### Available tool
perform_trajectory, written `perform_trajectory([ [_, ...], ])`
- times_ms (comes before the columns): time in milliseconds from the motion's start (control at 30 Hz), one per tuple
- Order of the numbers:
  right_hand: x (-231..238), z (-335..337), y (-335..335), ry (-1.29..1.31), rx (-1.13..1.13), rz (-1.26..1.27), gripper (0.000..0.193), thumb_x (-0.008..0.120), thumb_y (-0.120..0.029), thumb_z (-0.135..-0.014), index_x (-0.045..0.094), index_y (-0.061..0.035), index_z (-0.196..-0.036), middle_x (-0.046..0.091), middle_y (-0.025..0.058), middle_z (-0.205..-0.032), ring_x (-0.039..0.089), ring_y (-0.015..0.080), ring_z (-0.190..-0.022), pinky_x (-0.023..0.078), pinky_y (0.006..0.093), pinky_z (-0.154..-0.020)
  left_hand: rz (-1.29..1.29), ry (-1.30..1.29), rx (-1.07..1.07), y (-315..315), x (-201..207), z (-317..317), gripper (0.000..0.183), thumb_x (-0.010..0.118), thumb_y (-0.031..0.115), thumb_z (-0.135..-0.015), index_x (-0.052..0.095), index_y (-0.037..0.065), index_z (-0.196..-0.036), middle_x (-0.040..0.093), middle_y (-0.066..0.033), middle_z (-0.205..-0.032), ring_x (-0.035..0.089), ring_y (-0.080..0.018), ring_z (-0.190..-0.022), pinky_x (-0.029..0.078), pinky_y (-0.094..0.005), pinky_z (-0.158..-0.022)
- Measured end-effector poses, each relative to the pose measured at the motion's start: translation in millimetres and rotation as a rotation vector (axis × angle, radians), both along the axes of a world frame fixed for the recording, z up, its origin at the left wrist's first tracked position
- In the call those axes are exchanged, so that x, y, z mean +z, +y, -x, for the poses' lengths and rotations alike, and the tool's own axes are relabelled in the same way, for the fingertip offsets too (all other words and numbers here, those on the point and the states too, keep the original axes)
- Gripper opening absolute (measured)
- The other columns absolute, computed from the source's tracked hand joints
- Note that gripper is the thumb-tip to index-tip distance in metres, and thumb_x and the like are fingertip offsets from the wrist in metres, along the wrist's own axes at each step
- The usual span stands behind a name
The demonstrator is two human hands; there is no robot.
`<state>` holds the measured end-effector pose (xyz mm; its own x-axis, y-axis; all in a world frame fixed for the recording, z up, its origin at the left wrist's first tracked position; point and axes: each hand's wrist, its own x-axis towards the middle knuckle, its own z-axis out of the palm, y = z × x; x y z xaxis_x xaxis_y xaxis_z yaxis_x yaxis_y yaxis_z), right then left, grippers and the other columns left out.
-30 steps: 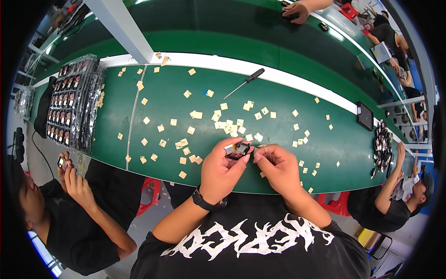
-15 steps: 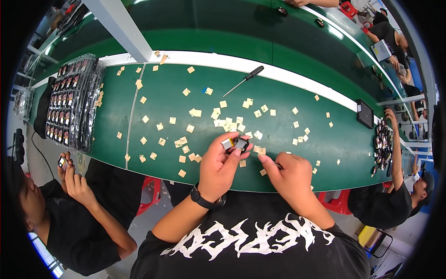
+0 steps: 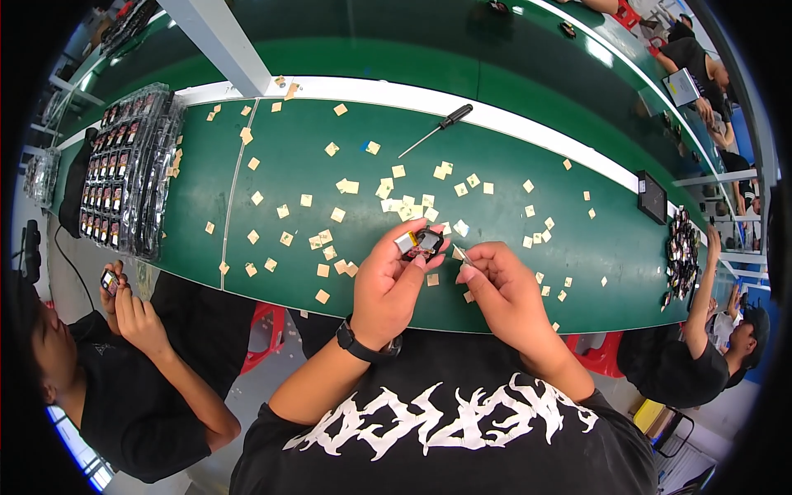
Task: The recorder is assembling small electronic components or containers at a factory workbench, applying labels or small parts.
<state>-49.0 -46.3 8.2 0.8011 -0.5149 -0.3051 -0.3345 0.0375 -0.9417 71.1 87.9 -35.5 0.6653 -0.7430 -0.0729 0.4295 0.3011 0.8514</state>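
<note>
Head view: smooth green tabletop, faintly glossy, strewn with flat, pale yellow squares. Beyond the hands lies a screwdriver, its handle black, its shaft thin bare metal. Shiny, clear plastic trays are stacked at the left, with rows of small units in them.

Above the table's near part, the left hand is clamped on a device between thumb and fingers. It is small and compact, with a dark frame and a silvery block with a yellow edge at its left. Just beside it, the right hand pinches a slim, pale strip, too small to identify.
</note>
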Motion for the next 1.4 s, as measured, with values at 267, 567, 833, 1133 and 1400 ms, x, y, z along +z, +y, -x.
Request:
perform_trajectory([
  [267,2,-2,-2,0.077,0.057,0.024,0.018,0.066,-0.008,-0.098,0.067,0.0033,-0.113,0.069,0.0045,-0.085,0.059,0.0069,-0.071,0.049,0.0231,-0.065,-0.007,-0.045,-0.011,1,-5,1,0.046,0.041,-0.01,-0.1,0.043,-0.001,-0.144,0.055,-0.0201,-0.14,0.059,-0.0319,-0.129,0.049,-0.0412,-0.108],
  [567,-5,-1,3,0.057,0.031,-0.242,0.03,0.062,-0.009,-0.101,0.066,0.0044,-0.127,0.062,0.0043,-0.096,0.058,0.0095,-0.075,0.05,0.0239,-0.069,-0.059,-0.13,0.018,1,-10,2,0.044,0.04,-0.012,-0.1,0.043,-0.008,-0.144,0.055,-0.0209,-0.141,0.058,-0.0307,-0.13,0.047,-0.0413,-0.111],
  [833,-3,-6,10,0.124,-0.08,-0.539,0.033,0.061,-0.011,-0.102,0.062,0.0081,-0.13,0.067,0.0059,-0.1,0.065,0.0121,-0.083,0.057,0.0262,-0.078,-0.106,-0.251,0.07,1,-11,3,0.042,0.043,-0.012,-0.1,0.048,-0.009,-0.142,0.058,-0.0188,-0.138,0.059,-0.0252,-0.127,0.048,-0.0384,-0.11],
  [1133,-10,-9,10,0.085,-0.129,-0.598,0.033,0.062,-0.008,-0.101,0.062,0.0095,-0.128,0.067,0.0059,-0.098,0.065,0.0104,-0.081,0.058,0.0268,-0.077,-0.184,-0.405,0.061,1,-5,1,0.043,0.045,-0.013,-0.097,0.055,-0.006,-0.138,0.06,-0.0187,-0.136,0.061,-0.0244,-0.124,0.05,-0.0366,-0.106],
  [1400,-9,-11,11,0.085,-0.133,-0.542,0.023,0.062,-0.007,-0.101,0.066,0.0064,-0.119,0.068,0.0057,-0.096,0.066,0.0102,-0.078,0.056,0.0246,-0.075,-0.278,-0.542,0.042,2,1,1,0.049,0.045,-0.013,-0.091,0.058,-0.002,-0.137,0.063,-0.0184,-0.133,0.064,-0.0229,-0.121,0.05,-0.0339,-0.103],
])
